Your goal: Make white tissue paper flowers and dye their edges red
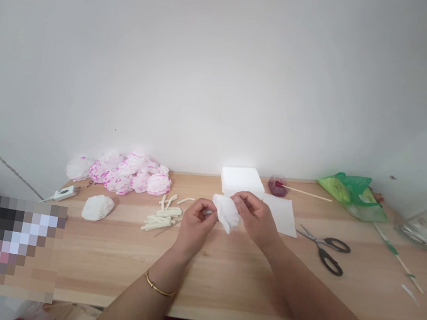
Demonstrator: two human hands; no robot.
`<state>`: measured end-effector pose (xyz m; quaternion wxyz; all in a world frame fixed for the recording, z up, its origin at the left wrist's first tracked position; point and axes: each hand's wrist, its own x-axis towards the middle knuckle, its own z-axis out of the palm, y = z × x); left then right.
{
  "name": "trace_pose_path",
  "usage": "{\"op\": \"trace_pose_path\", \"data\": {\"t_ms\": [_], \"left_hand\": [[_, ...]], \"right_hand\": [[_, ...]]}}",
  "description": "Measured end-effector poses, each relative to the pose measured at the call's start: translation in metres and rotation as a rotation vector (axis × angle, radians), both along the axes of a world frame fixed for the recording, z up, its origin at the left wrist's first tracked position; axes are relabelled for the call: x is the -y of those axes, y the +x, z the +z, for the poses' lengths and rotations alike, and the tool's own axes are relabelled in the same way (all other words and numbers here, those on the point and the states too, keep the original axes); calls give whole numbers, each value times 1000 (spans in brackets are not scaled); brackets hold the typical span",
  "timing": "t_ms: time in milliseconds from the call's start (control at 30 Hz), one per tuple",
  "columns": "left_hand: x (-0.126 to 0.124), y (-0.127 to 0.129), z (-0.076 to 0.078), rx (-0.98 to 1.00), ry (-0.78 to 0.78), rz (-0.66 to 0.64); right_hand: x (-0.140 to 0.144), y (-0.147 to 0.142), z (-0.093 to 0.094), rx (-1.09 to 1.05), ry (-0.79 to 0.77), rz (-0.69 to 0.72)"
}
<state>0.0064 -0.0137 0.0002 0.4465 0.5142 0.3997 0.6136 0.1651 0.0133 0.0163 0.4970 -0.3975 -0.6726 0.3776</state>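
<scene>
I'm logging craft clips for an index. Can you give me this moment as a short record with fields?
setting: wooden table against a white wall
left hand: pinches the near end of the white tissue piece
right hand: grips the tissue piece from the far side
finished items: pink-and-white paper flowers, one white flower
supplies: tissue stack, pale sticks, scissors, glue gun, green bag

The desk (241, 285) was pale wood with a smooth, matt grain. The flower (226, 211) looked like thin, crinkled white tissue paper. The scissors (325, 248) had dull metal blades and black plastic handles. The bag (352, 197) was glossy green plastic.
</scene>
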Motion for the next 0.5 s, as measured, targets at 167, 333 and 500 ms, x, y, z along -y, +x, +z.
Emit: {"op": "trace_pose_path", "data": {"t_ms": [167, 333, 500], "left_hand": [[-8, -1, -4, 472, -270, -102], [-11, -3, -5, 587, -352, -186], [-10, 0, -2, 631, -356, -217]], "right_hand": [[4, 1, -1, 3, 101, -53], [5, 0, -2, 113, 232, -39], [3, -5, 0, 189, 365, 8]]}}
